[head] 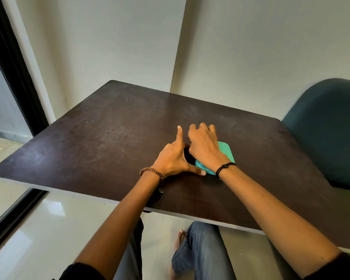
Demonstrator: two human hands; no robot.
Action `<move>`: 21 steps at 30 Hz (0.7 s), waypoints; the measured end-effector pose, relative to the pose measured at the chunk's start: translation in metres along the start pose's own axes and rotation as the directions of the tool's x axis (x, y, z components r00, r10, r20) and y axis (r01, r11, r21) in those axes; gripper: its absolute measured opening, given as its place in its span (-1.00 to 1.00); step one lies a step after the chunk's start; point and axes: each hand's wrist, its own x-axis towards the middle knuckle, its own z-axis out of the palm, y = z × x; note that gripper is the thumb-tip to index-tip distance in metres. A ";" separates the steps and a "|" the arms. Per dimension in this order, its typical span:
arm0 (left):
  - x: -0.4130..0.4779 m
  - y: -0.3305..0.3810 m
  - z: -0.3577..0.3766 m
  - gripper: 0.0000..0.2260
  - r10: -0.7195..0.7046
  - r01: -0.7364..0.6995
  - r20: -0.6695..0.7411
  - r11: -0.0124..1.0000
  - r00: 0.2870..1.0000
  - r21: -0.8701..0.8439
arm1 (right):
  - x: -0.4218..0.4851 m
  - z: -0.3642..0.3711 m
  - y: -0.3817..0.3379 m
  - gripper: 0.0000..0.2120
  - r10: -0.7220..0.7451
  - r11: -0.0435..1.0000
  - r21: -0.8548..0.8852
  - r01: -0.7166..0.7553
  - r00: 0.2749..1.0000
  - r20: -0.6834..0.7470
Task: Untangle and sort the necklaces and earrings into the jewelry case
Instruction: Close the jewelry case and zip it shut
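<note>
Two hands on the teal case (226, 151), near right: left hand (173, 157) splayed, right hand (204, 147) curled, grip unclear; likely opening it, lid-lift next.

Nothing to read here, honestly. The bit of the teal jewelry case (226, 150) that shows is plain, with no logo, label or number that I can make out. The dark table (109, 128) has only scuffs and smudges on it, no lettering.
</note>
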 end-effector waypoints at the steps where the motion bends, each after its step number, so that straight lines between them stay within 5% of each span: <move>1: 0.000 0.000 -0.001 0.35 0.001 -0.001 0.002 1.000 1.000 -0.006 | -0.004 -0.003 -0.002 -0.87 -0.015 1.000 -0.021 0.015 1.000 0.000; 13: 0.003 -0.009 0.001 0.08 0.024 -0.024 0.011 1.000 1.000 0.020 | -0.068 -0.002 -0.007 -0.64 -0.078 0.995 0.063 0.081 0.996 -0.043; 21: 0.002 -0.009 0.001 0.04 0.123 -0.123 0.006 0.992 0.992 0.005 | -0.099 0.011 0.015 -0.50 -0.263 0.954 0.070 0.290 0.928 -0.263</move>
